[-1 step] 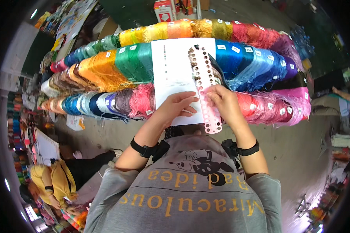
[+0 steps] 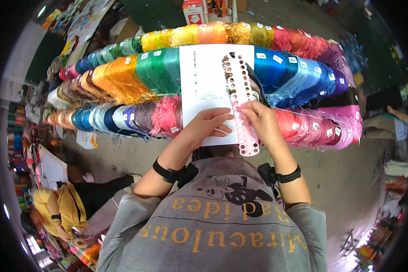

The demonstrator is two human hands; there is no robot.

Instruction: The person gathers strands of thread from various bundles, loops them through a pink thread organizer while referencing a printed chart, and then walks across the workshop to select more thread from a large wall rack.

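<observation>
From the head camera I look down on my left hand (image 2: 208,124), which lies flat with fingers loosely curled on the lower part of a white sheet of paper (image 2: 204,86), pinning it against the display. My right hand (image 2: 260,120) is closed in a pinch on a pink strand at the long pink card with two rows of holes (image 2: 240,97), which lies slantwise along the sheet's right edge; the upper holes already carry dark threads, the lower ones look empty. Both sit on top of rows of coloured thread skeins (image 2: 122,77), ranged from orange and green on the left through blue to pink on the right. Another person in yellow (image 2: 63,206) crouches on the floor at lower left, well apart. I judge the step in hand to be fitting a pink thread into a hole about midway down the card. The next move, as I read it, calls for a fine fingertip pull while the left hand holds the sheet steady.
</observation>
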